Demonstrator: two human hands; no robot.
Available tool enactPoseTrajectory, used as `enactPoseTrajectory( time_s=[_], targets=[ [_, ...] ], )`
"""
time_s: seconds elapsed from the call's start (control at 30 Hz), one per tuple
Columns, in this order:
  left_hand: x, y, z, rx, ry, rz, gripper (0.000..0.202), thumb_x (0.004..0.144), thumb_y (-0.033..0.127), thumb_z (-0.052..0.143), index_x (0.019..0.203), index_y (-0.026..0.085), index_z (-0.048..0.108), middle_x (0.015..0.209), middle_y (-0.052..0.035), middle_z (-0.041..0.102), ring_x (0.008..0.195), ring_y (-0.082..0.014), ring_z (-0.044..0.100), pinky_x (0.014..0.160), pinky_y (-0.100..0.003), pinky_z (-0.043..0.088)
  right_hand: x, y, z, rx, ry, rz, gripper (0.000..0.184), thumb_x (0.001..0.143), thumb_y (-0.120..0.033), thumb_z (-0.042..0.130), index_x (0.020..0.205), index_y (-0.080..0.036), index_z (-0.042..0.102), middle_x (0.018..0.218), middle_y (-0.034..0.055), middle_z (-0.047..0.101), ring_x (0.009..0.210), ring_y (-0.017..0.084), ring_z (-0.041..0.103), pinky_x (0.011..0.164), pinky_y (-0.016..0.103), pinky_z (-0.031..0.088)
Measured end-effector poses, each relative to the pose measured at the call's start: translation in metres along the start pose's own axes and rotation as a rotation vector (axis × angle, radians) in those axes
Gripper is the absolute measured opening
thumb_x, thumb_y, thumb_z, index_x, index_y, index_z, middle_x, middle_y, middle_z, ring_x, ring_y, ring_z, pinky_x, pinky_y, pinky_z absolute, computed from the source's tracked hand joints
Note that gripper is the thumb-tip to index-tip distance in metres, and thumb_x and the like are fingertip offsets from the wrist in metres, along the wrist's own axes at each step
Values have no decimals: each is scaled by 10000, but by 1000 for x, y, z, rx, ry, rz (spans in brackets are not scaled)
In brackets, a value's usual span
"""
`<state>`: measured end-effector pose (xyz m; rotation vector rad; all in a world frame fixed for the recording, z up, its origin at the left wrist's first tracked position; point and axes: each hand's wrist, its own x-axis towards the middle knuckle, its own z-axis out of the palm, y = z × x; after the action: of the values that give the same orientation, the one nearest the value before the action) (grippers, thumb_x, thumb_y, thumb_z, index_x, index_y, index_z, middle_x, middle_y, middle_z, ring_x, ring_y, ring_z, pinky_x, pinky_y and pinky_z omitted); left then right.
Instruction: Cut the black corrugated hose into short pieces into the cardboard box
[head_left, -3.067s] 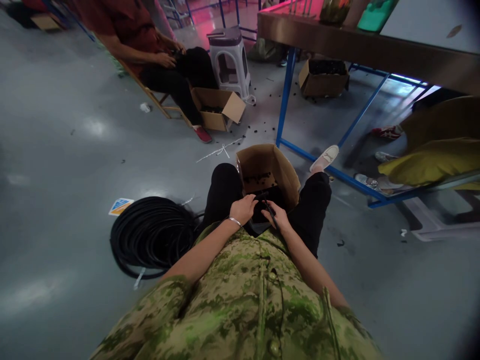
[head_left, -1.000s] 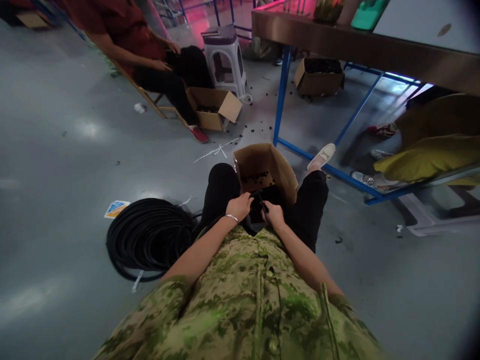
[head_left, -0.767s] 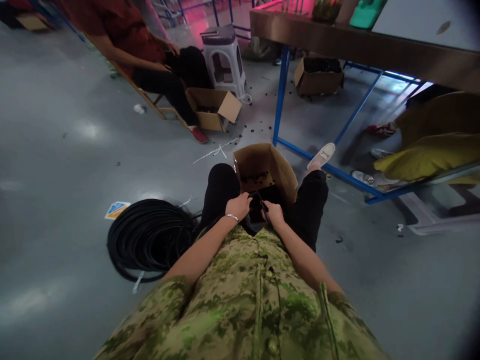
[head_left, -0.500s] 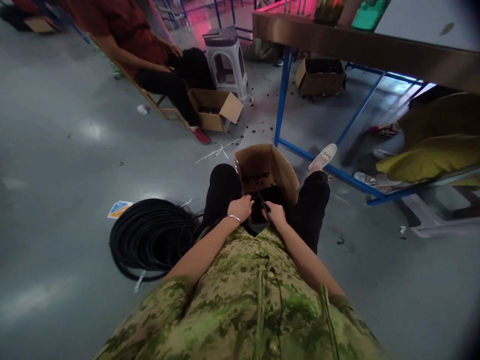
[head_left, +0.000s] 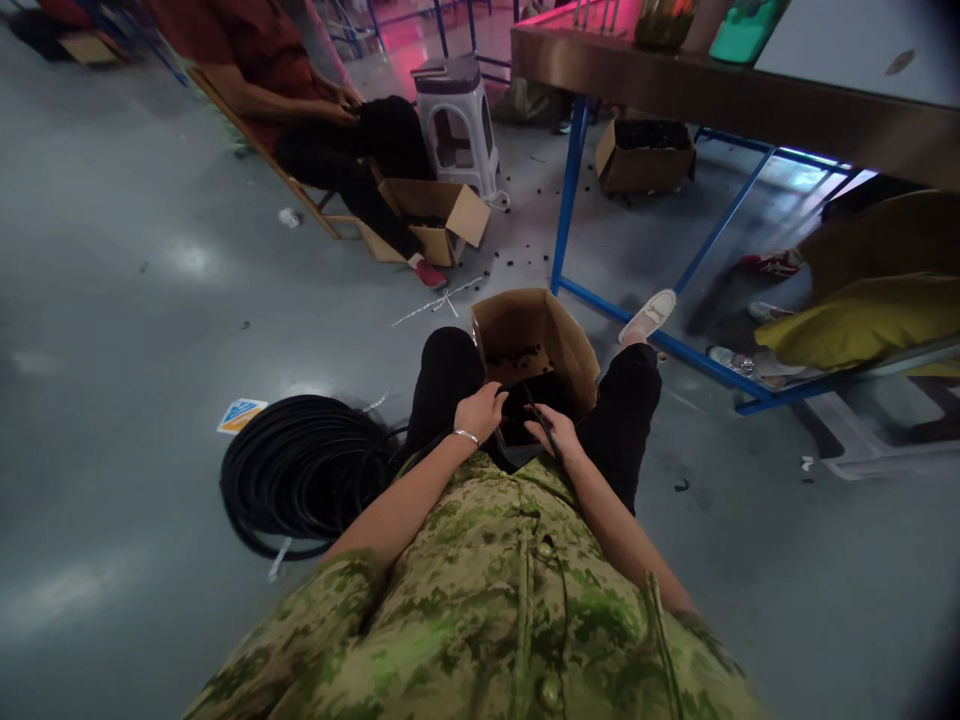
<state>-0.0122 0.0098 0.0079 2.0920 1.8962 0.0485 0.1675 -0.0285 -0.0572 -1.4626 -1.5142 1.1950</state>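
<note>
Between my knees stands an open cardboard box [head_left: 574,345] with small black pieces inside. My left hand [head_left: 480,412], with a bracelet at its wrist, is closed over the near side of the box, gripping dark hose whose end is hard to make out. A coil of black hose [head_left: 292,470] lies on the floor to my left, and a strand runs from it towards my lap. My right hand [head_left: 556,432] is wrapped round slim dark scissors [head_left: 546,425], their tip pointing into the box. Against the dark box interior, blades and hose end barely show.
Ahead to the left, a seated person [head_left: 262,90] has a cardboard box [head_left: 427,240] at their feet, beside a plastic stool [head_left: 457,120]. A blue-legged table [head_left: 720,90] stands to the right, another box [head_left: 645,165] beneath it. Black bits litter the floor.
My right hand has shifted slightly right and its fingers have loosened around the scissors, which moved with it. My left hand stays nearly in place. The seated person's foot moved nearer.
</note>
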Motion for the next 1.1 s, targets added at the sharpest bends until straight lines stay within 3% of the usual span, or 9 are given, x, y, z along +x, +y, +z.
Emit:
enactPoseTrajectory(
  time_s=[0.47, 1.1],
  targets=[
    [-1, 1, -3, -49, 62, -33, 356, 989, 386, 362, 1235, 219, 559, 1148, -69, 689, 945, -207, 677, 792, -274, 483, -4, -5, 1, -220, -50, -38, 371, 771, -360, 644, 1125, -259, 693, 861, -3, 733, 748, 185, 657, 682, 261, 499],
    [-6, 4, 0, -17, 18, 32, 354, 996, 388, 343, 1217, 225, 565, 1174, -73, 672, 938, -191, 674, 786, -262, 473, -6, -15, -2, -161, -60, -15, 359, 775, -342, 641, 1117, -247, 696, 874, 0, 734, 797, 195, 658, 733, 273, 500]
  ],
)
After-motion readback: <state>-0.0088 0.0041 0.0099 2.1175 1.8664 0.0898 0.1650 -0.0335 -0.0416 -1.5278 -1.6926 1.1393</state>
